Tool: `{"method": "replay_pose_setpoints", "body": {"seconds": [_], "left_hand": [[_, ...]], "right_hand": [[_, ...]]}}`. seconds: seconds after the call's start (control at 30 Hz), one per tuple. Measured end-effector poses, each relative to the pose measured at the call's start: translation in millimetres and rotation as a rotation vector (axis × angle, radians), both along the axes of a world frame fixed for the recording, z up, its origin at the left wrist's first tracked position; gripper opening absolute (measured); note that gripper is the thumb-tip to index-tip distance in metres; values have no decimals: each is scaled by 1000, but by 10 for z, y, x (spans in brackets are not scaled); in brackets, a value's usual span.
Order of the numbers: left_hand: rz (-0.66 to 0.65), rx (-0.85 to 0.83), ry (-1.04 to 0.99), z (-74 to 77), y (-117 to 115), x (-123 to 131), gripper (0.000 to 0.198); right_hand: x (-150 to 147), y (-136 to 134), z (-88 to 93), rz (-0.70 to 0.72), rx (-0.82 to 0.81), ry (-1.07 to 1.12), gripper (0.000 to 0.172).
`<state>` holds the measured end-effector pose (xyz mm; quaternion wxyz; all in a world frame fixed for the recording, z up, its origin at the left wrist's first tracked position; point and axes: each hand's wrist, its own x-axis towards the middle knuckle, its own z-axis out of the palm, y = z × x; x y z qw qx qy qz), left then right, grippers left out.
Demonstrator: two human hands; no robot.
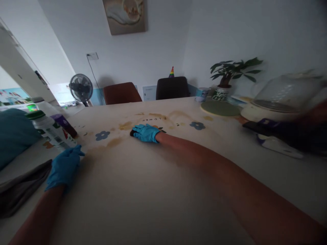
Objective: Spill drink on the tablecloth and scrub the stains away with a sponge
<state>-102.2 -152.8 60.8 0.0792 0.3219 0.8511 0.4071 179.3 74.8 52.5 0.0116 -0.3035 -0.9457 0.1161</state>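
My right hand [145, 132], in a blue glove, presses flat on a small dark cleaning pad [132, 132] at mid-table. Most of the pad is hidden under the fingers. Around it, brownish stains [125, 126] mark the white tabletop [143, 190], which is printed with blue flowers and the word "Flower". My left hand [64, 166], gloved in the same blue, rests on the table with its fingers stretched out. Just beyond it is a white bottle [52, 131] with a green cap, and a dark cloth [22, 190] lies to its left.
A purple-labelled bottle [63, 125] stands behind the white one. Along the right are a blue-white can [201, 94], potted plant [222, 92], round green mat [221, 108] and clear-domed appliance [283, 95]. A co-worker's blurred dark sleeve [293, 132] reaches in there. Two chairs [122, 92] stand behind.
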Motion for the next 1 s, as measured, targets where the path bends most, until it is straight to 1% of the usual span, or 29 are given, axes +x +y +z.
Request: {"method": "replay_pose_setpoints", "body": {"seconds": [0.1, 0.2, 0.3, 0.4, 0.53, 0.63, 0.73, 0.87, 1.0], "left_hand": [[57, 1, -122, 67, 3, 80, 17], [80, -13, -123, 109, 7, 125, 16], [58, 35, -115, 110, 9, 123, 16], [51, 56, -104, 110, 8, 122, 16], [48, 44, -90, 144, 9, 154, 18], [59, 18, -97, 165, 2, 169, 22], [47, 27, -99, 161, -15, 165, 26], [39, 52, -135, 129, -35, 144, 19], [26, 51, -120, 100, -42, 119, 16]], "right_hand": [[-313, 155, 9, -26, 0, 7, 68], [-586, 262, 6, -44, 0, 22, 66], [-799, 315, -5, -59, -6, 33, 65], [-937, 288, -4, -49, -22, 28, 66], [-1017, 98, 8, 34, -37, 23, 63], [-982, -123, 1, 111, -36, 28, 63], [-829, -359, -19, 166, -35, 40, 66], [-453, -656, -48, 288, -30, 55, 62], [-5, -904, -66, 318, -62, 73, 65]]}}
